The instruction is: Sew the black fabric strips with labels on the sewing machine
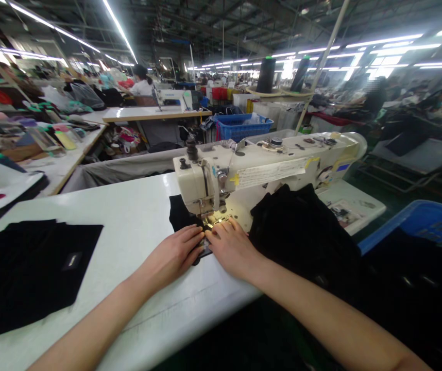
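If the left hand and right hand, whose grips I cannot make out, press unevenly, the black fabric piece partly under the sewing machine could skew.

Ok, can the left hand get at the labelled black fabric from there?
Probably yes: the labelled black fabric lies on the white tabletop, left of the left hand, with nothing visible between, though that hand is busy at the sewing machine.
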`<state>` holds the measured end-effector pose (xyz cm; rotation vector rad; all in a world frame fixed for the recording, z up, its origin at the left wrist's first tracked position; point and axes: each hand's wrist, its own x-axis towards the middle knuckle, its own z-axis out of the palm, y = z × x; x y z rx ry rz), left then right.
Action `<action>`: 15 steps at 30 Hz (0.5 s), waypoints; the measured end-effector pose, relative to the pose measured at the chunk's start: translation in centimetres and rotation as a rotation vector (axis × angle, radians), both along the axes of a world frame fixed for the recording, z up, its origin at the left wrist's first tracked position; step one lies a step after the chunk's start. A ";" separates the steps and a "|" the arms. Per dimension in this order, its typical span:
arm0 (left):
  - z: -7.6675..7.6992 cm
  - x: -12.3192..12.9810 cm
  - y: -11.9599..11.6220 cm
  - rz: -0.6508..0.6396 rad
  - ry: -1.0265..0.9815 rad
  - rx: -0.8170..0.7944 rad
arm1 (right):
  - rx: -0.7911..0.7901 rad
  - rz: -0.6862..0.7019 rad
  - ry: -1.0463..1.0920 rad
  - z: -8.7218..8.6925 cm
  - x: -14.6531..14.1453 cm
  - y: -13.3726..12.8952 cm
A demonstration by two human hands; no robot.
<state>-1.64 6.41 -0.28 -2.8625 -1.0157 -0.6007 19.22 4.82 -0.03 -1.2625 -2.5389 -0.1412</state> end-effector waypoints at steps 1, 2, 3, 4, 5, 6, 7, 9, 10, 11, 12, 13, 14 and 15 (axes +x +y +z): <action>0.1 0.0 0.2 0.002 -0.001 -0.006 | -0.002 -0.001 -0.003 0.0 0.0 0.0; 0.2 0.0 0.4 0.002 -0.003 -0.013 | -0.002 0.000 -0.005 0.0 0.0 0.0; 0.3 0.0 0.7 0.000 -0.005 -0.020 | 0.001 0.002 -0.005 0.0 0.0 0.0; 0.4 0.0 0.9 -0.003 -0.008 -0.029 | 0.005 0.007 -0.007 0.0 0.0 -0.1; 0.5 0.0 1.0 -0.003 -0.013 -0.039 | 0.012 0.016 -0.011 0.0 0.0 -0.3; 0.6 0.0 1.2 -0.001 -0.017 -0.048 | 0.019 0.027 -0.015 0.0 0.0 -0.5; 0.7 0.1 1.4 0.002 -0.018 -0.054 | 0.027 0.041 -0.020 0.1 0.0 -0.8; 0.9 0.1 1.6 0.018 -0.007 -0.058 | 0.038 0.074 -0.024 0.4 0.2 -1.5; 1.0 0.1 1.7 0.025 0.001 -0.055 | 0.042 0.090 -0.018 0.6 0.3 -1.9; 1.0 0.1 1.7 0.030 0.005 -0.052 | 0.047 0.106 -0.006 0.9 0.4 -2.3; 1.0 0.1 1.8 0.029 0.009 -0.050 | 0.052 0.121 0.008 1.3 0.6 -2.7; 1.0 0.1 1.8 0.027 0.008 -0.047 | 0.056 0.135 0.021 1.7 0.9 -3.0; 1.0 0.1 1.8 0.023 0.007 -0.045 | 0.058 0.143 0.035 2.2 1.3 -3.3; 1.0 0.1 1.8 0.023 0.007 -0.044 | 0.061 0.142 0.048 2.7 1.8 -3.5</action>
